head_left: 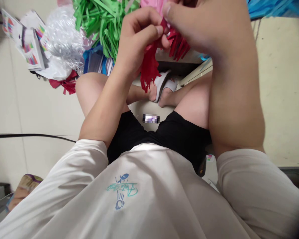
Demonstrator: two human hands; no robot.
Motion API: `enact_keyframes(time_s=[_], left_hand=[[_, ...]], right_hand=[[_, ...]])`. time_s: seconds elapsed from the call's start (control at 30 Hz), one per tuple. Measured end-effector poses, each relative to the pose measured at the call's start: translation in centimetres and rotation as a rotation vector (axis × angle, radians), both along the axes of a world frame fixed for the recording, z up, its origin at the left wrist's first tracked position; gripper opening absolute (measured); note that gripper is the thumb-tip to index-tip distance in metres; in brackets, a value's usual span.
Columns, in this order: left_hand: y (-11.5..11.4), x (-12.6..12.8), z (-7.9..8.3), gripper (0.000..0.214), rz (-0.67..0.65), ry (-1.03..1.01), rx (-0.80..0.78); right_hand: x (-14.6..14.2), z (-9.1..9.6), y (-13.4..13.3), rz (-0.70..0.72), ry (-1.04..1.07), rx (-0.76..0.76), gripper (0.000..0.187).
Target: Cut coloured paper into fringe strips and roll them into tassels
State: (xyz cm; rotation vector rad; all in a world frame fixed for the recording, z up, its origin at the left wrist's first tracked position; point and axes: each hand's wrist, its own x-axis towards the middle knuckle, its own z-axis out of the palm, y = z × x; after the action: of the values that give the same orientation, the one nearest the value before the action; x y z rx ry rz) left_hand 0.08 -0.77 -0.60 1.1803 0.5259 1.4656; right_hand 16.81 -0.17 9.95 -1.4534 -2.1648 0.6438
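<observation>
My left hand [139, 36] pinches a strip of red fringed paper [149, 68] between thumb and fingers, and its cut tassels hang down over my lap. My right hand [189, 20] is closed on the same red fringe [178, 44] a little to the right, near the top edge of the view. Both hands are raised above my crossed legs, and the fingertips nearly touch each other.
Green fringed paper [102, 23], a silvery-white fringe bundle [64, 43] and more red fringe [66, 84] lie on the floor ahead. Printed booklets [30, 43] sit at the upper left. Blue fringe [271, 8] is at the top right. A black cable [30, 135] crosses the floor on the left.
</observation>
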Motion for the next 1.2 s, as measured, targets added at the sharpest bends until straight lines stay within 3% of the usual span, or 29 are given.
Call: enact_keyframes(time_s=[0.3,0.57,0.77,1.07,1.2], left_hand=[[0.5,-0.2,-0.4,0.010,0.008,0.021,-0.017],[1.4,-0.5,-1.4,0.015,0.001,0.013,0.025],[2.0,-0.5,-2.0,0.014,-0.023,-0.017,0.032],[1.1,-0.4,-0.7,0.013,0.022,-0.025,0.057],[1.5,-0.1,-1.1,0.017,0.035,0.004,0.087]], right_hand=[[-0.3,0.8,-0.7,-0.040,-0.024,-0.028,0.031],[-0.5,1.0,-0.8,-0.030,-0.022,-0.079,0.047],[-0.7,1.2,-0.9,-0.020,-0.058,-0.056,0.049],[-0.4,0.7,-0.6,0.008,-0.007,-0.029,0.047],[-0.4,0.8,-0.6,0.003,-0.015,-0.019,0.047]])
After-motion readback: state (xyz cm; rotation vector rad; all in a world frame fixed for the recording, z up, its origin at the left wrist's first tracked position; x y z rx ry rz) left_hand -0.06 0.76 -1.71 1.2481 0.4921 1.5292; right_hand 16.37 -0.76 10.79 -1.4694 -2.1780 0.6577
